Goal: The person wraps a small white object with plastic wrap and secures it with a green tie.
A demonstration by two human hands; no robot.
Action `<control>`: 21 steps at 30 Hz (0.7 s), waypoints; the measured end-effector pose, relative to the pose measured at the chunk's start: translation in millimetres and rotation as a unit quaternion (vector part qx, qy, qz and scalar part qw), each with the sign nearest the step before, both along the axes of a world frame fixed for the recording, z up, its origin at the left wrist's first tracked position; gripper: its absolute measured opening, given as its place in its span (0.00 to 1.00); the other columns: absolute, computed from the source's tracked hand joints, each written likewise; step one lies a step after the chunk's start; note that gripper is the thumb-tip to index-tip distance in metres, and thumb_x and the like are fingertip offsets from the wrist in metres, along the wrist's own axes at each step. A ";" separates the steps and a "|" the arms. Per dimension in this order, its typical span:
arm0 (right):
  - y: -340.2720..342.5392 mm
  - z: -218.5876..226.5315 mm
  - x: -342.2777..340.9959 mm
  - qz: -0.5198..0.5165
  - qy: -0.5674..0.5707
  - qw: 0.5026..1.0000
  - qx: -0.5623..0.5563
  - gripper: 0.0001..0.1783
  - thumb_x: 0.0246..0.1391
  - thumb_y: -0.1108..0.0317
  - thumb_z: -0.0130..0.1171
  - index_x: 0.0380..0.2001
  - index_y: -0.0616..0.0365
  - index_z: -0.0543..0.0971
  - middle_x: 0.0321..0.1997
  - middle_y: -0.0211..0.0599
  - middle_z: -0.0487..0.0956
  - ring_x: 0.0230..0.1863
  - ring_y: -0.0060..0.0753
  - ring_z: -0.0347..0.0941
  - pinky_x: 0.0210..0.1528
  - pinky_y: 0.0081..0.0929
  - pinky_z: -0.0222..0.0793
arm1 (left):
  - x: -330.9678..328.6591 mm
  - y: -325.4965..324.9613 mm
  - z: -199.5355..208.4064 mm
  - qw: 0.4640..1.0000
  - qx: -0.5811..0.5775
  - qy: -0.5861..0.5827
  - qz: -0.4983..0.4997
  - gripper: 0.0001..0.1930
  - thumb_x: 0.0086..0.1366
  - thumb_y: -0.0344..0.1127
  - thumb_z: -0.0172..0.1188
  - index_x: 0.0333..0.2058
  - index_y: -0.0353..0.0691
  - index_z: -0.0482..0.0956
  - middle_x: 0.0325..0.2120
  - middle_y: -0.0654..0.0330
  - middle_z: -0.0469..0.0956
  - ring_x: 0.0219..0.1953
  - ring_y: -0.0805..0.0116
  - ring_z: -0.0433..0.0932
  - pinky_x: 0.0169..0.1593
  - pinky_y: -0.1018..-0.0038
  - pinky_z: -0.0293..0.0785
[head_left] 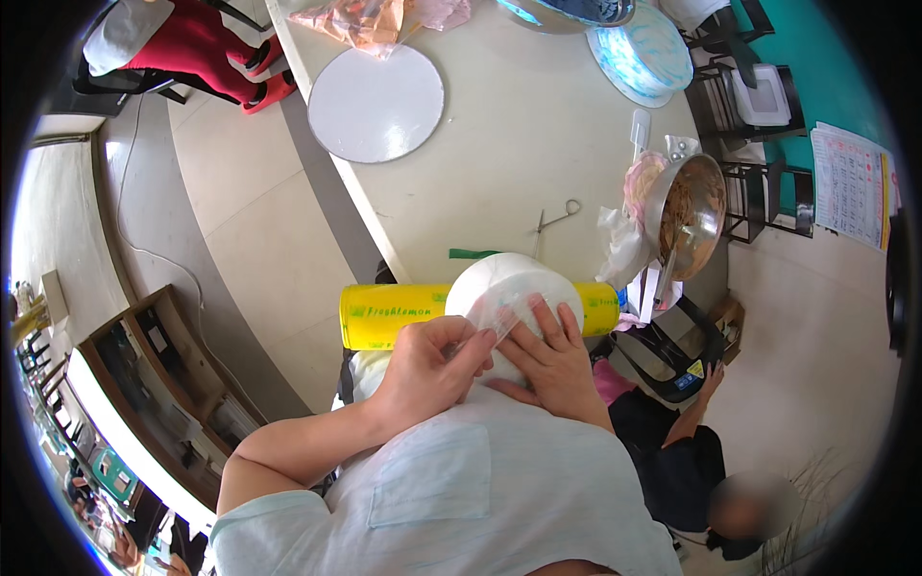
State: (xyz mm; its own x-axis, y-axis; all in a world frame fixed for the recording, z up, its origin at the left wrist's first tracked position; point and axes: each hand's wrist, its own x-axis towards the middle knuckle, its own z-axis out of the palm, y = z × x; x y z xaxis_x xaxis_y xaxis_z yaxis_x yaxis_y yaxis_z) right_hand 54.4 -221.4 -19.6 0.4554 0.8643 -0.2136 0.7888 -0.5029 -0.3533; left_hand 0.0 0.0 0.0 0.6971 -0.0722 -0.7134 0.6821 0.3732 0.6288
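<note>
A white round block [480, 278], its kind not certain, is close in front of my body at the near edge of the table. My left hand [432, 367] pinches a piece of thin clear plastic film [492, 322] between thumb and fingers over the block. My right hand [555, 370] lies with fingers spread on the film-covered side of the block. Behind and beneath the block a long yellow package [394, 312] with green print extends to both sides. Part of the film and the block's near side are hidden by my hands.
On the table are scissors [555, 217], a green strip [473, 254], a round white board [376, 104], a metal bowl [713, 197] with brown contents and a blue-white cake [642, 58]. A seated person [672, 451] is at the right; another person [182, 43] is far left.
</note>
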 end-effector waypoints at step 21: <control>16.6 5.0 -9.5 -0.016 0.007 1.000 0.015 0.39 0.51 0.45 0.66 0.66 0.45 0.71 0.75 0.32 0.61 0.77 0.50 0.49 0.73 0.57 0.44 | 67.8 49.2 -59.2 0.949 -0.099 -0.277 0.113 0.19 0.73 0.40 0.56 0.58 0.41 0.73 0.50 0.63 0.79 0.44 0.75 0.77 0.47 0.76 0.74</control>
